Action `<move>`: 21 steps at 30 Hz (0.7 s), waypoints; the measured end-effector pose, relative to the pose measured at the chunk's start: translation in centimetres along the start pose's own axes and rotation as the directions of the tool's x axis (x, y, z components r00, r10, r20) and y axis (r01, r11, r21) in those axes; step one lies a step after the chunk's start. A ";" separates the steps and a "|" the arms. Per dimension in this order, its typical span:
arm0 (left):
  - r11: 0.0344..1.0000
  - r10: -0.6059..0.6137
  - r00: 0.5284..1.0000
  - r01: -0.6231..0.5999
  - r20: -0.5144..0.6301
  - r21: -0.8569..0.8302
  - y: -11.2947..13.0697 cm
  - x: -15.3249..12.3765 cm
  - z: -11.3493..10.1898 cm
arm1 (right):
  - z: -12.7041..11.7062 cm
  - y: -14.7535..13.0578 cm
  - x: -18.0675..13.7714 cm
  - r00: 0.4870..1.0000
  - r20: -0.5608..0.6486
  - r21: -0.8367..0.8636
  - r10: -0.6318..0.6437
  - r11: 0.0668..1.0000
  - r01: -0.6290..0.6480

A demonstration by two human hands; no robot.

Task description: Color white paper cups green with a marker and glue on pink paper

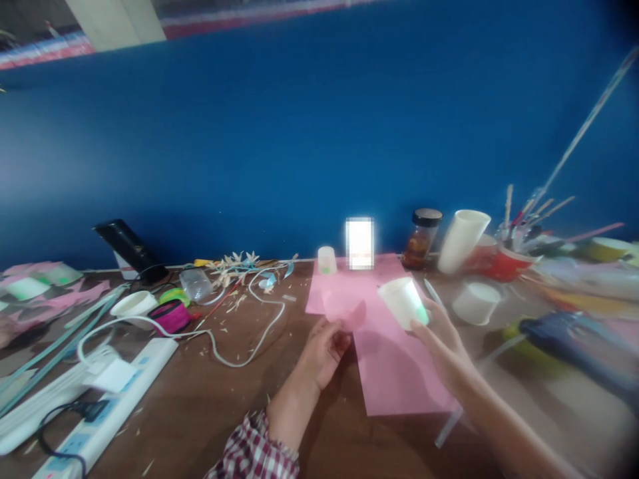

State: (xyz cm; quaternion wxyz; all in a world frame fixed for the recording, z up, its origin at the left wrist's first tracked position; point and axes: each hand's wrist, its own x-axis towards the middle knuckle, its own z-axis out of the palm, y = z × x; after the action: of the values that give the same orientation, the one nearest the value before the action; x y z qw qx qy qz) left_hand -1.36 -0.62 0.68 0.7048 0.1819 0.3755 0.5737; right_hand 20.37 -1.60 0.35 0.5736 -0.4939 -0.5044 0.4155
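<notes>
My right hand grips a white cup, tilted on its side, with a green patch near the fingertips. A curved piece of thin pink paper is pinched between the thumb and fingers of my left hand. Both hands are above pink paper spread on the brown table. At the back of that paper stands a smaller white cup with a green spot low on it.
On the right are a blurred blue glue gun, a white cup, a dark-lidded jar and a white cylinder. A power strip, loose white cable and magenta tape roll lie left. A blue panel rises behind.
</notes>
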 end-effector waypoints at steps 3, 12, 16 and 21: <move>1.000 0.001 1.000 -0.001 -0.004 0.011 0.0 0.1 0.0 | 0.0 -0.4 -0.1 0.999 0.018 -0.084 -0.043 0.995 0.045; 0.998 0.002 1.000 -0.003 0.014 0.057 -0.3 -0.1 0.1 | 0.2 -0.6 -0.1 0.995 0.017 -0.117 -0.100 0.988 0.101; 0.998 0.000 1.000 -0.002 0.031 0.061 -0.3 0.0 0.1 | 0.3 -0.9 -0.2 0.998 0.024 -0.149 -0.056 0.987 0.058; 0.999 0.004 1.000 -0.005 0.029 0.043 -0.2 0.2 -0.1 | 0.1 -0.3 0.0 0.999 0.002 -0.130 -0.054 0.990 0.054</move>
State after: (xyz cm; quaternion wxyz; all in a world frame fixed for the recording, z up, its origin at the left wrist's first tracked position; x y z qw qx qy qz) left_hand -1.27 -0.54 0.39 0.7048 0.2062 0.3772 0.5643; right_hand 20.22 -1.62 0.67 0.5516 -0.5166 -0.5432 0.3659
